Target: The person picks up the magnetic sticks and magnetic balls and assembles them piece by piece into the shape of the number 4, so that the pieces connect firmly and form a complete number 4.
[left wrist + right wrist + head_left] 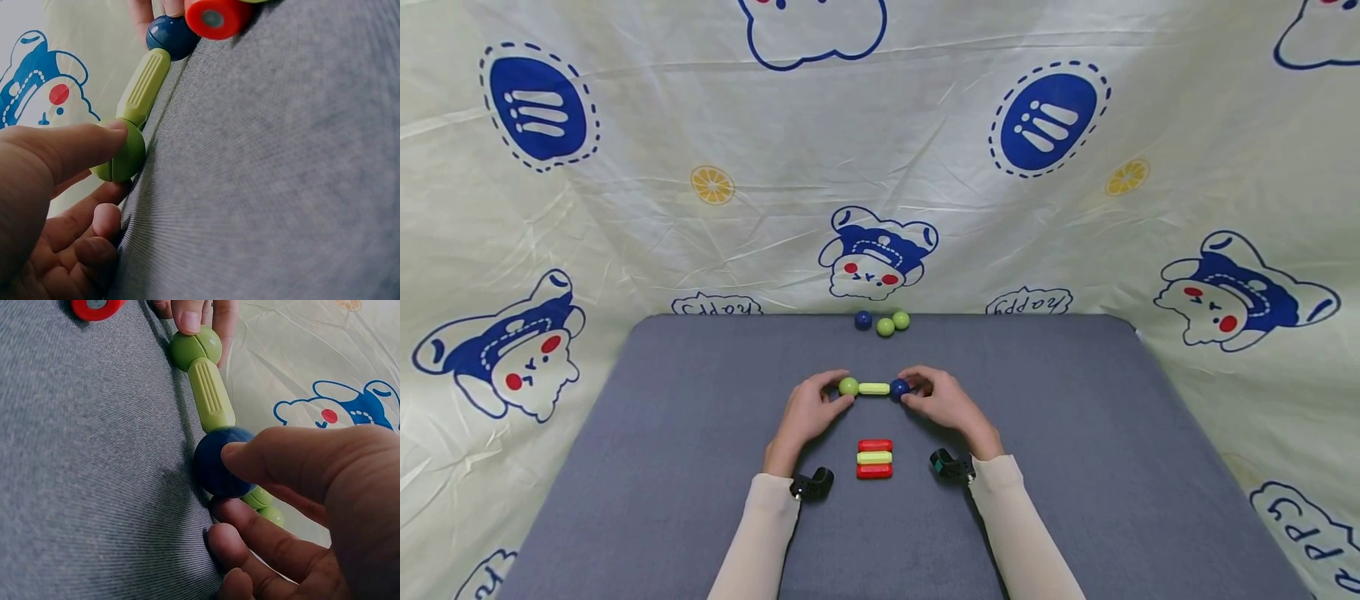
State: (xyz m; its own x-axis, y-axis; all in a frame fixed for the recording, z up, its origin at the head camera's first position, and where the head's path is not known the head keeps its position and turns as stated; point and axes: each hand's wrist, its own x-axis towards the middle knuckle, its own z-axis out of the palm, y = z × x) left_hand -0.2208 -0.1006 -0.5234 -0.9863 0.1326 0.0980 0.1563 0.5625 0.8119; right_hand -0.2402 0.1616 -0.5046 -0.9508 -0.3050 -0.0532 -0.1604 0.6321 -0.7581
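A light green ridged rod joins a green ball at its left end to a dark blue ball at its right end. My left hand pinches the green ball between thumb and fingers; the left wrist view shows the thumb on top of the ball. On the other side my right hand pinches the blue ball, its thumb lying across the ball in the right wrist view. The rod touches both balls and lies low over the grey cloth.
Nearer the body, two red rods lie with a light green rod between them. At the table's back edge rest a blue ball and two green balls. A printed curtain hangs behind the grey table.
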